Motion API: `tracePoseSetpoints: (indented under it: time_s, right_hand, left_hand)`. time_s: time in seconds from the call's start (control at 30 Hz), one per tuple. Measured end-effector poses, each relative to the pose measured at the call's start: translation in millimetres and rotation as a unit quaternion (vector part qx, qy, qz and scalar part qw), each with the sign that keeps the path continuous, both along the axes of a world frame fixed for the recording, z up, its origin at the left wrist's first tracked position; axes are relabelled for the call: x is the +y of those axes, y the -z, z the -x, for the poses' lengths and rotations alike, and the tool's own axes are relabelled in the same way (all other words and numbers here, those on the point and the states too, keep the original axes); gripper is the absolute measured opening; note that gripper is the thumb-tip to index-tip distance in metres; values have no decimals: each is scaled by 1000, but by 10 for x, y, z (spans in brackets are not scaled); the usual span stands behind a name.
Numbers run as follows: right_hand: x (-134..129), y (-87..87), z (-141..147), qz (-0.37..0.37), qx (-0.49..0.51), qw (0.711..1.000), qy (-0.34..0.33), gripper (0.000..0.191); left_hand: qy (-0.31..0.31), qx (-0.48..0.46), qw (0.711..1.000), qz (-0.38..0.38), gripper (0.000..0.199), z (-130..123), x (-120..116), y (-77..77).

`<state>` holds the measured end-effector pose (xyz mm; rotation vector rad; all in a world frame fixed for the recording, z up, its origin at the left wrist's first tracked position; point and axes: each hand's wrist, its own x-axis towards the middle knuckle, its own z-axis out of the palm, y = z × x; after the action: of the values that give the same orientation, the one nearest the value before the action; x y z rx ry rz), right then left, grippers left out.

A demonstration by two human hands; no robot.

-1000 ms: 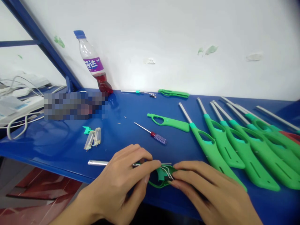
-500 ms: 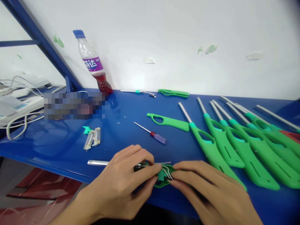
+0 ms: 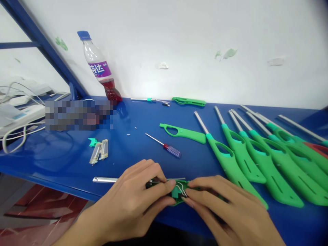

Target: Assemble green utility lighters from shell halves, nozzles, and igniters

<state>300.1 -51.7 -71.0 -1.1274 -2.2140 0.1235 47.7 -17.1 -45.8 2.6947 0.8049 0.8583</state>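
"Blue desk [image 3: 143, 118], white wall [image 3: 179, 41] behind it. Where was the piece being worked on?"

"At the near edge, between both hands: an open green housing [image 3: 186, 187] with white wires [image 3: 180, 188] and a teal part [image 3: 175, 193] inside. I couldn't tell whether it touched the desk."

"And the fingers?"

"Those of the left hand [image 3: 135, 198] were clamped on the housing, thumb below and forefinger above, by the teal part. On the right hand [image 3: 228, 205], thumb and forefinger pinched the other end, right by the wires."

"Anything past the left hand?"

"Yes, a metal tube [image 3: 105, 180] stuck out to its left; the hand hid whether it was joined to the housing."

"What lay just beyond the hands?"

"A screwdriver [image 3: 173, 151] with a clear purplish handle, then a green shell [image 3: 192, 135]. Off to the left, two clear cartridges [image 3: 103, 149] lay side by side, with a small teal piece [image 3: 93, 142] near them."

"Farther out?"

"Green lighters [image 3: 237, 174] were fanned across the right side, metal tubes pointing away. Near the wall lay a second green shell [image 3: 189, 101] and a thin rod [image 3: 138, 99] with wires. Left of those stood a bottle [image 3: 99, 70] part-filled with red drink."
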Motion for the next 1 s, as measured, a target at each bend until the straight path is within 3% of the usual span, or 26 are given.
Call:
tracePoseSetpoints:
  time_s: [0.43,0.6,0.7,1.0]
  right_hand:
    - [-30,-37,20,-12,-10,1000,-7,10]
    - [-24,-56,-1,-22,-5,1000,8,18]
    - [-18,-34,-9,-28,-23,999,36,24]
    - [18,-39,40,-51,-53,997,13,20]
  left_hand:
    - [-26,62,996,49,17,-28,-58,-104]
    - [-74,15,997,20,32,59,-26,-137]
    - [-93,33,994,54,33,119,-1,-131]
    - [-61,36,993,94,27,144,-1,-167]
